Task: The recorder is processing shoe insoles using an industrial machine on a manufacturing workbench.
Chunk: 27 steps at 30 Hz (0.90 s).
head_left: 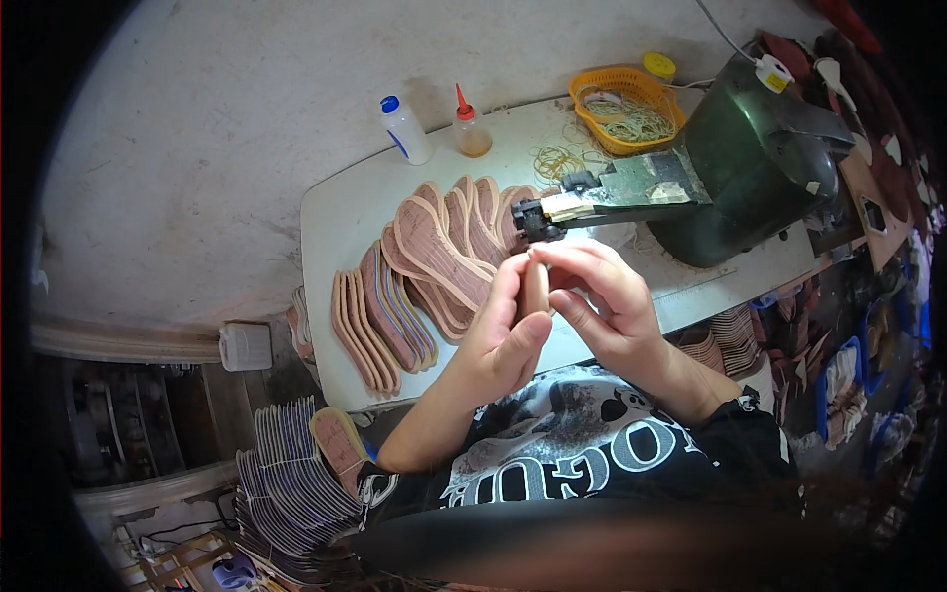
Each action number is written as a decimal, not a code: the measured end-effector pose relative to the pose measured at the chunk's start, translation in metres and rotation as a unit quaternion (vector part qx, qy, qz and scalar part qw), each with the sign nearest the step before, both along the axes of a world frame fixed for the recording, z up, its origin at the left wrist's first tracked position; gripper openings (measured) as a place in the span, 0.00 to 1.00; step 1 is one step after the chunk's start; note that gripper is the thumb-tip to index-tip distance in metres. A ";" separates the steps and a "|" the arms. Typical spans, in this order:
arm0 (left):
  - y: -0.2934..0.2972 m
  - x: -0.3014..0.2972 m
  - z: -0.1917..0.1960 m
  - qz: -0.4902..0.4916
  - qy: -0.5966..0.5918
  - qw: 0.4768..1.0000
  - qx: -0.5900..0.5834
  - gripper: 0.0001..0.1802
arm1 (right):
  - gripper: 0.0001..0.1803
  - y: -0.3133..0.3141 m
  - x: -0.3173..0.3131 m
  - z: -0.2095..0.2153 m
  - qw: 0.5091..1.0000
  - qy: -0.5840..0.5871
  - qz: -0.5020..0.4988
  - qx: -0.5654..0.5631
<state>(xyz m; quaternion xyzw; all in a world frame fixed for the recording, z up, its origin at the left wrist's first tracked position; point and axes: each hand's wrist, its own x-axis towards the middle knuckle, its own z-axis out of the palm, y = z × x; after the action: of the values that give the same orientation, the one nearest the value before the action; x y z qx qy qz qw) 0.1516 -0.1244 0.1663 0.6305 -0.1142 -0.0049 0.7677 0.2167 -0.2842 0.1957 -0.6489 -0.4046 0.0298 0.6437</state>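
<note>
Both hands are raised over the near side of the table, in front of the machine's black working head [538, 222]. Between them stands a brownish-pink insole [534, 289], seen nearly edge-on and partly hidden by fingers. My left hand [501, 340] is closed around its left side, the thumb lying toward me. My right hand [607, 301] pinches its upper end with the fingertips, and the thumb is bent near its right side. Just beyond my left hand, brown insoles with pale rims [439, 237] lie overlapped in a fan on the table.
A dark green machine [735, 168] fills the table's right part. An orange basket of cord [626, 109], a white bottle [404, 130] and a red-tipped glue bottle [472, 133] stand along the back. Stacked insoles [296, 483] rise at lower left; more stacks [735, 340] lie at right.
</note>
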 end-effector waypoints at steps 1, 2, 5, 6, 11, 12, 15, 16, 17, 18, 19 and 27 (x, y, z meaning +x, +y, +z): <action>-0.003 0.001 0.001 -0.002 0.001 1.000 -0.001 0.41 | 0.22 0.002 -0.005 -0.003 0.994 0.094 0.005 0.051; -0.006 0.001 0.006 0.050 -0.015 0.998 0.030 0.40 | 0.26 0.002 -0.010 -0.008 0.978 0.187 0.033 0.091; -0.005 0.000 0.008 0.113 -0.024 0.990 0.085 0.40 | 0.27 -0.004 -0.013 -0.001 0.952 0.289 0.048 0.091; -0.004 -0.001 0.008 0.120 -0.016 0.987 0.108 0.40 | 0.27 -0.005 -0.013 0.002 0.948 0.302 0.040 0.092; -0.005 -0.005 0.005 0.140 -0.008 0.978 0.156 0.38 | 0.24 -0.012 -0.012 0.005 0.956 0.286 0.006 0.066; -0.005 -0.005 0.007 0.138 -0.018 0.976 0.165 0.36 | 0.24 -0.014 -0.011 0.003 0.950 0.303 0.014 0.069; -0.003 -0.007 0.011 0.113 -0.016 0.979 0.168 0.33 | 0.23 -0.019 -0.005 0.000 0.926 0.362 0.052 0.091; -0.003 -0.008 0.011 0.091 -0.004 0.983 0.162 0.31 | 0.24 -0.020 -0.003 -0.002 0.905 0.403 0.082 0.107; -0.004 -0.008 0.011 0.091 -0.005 0.983 0.162 0.31 | 0.24 -0.021 -0.002 -0.004 0.905 0.403 0.082 0.108; -0.005 -0.008 0.009 0.057 0.006 0.993 0.106 0.29 | 0.24 -0.022 -0.002 -0.007 0.885 0.434 0.112 0.128; -0.007 -0.009 0.008 0.024 0.016 0.998 0.049 0.27 | 0.25 -0.023 -0.001 -0.008 0.862 0.464 0.142 0.148; -0.012 -0.010 0.008 -0.027 0.020 0.995 -0.092 0.22 | 0.22 -0.021 -0.007 -0.004 0.832 0.482 0.234 0.146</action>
<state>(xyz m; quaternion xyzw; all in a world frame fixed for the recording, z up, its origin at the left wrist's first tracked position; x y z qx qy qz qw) 0.1418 -0.1360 0.1739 0.5541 -0.1154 -0.0274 0.8240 0.2097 -0.3050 0.1918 -0.3368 -0.1824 0.4284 0.8184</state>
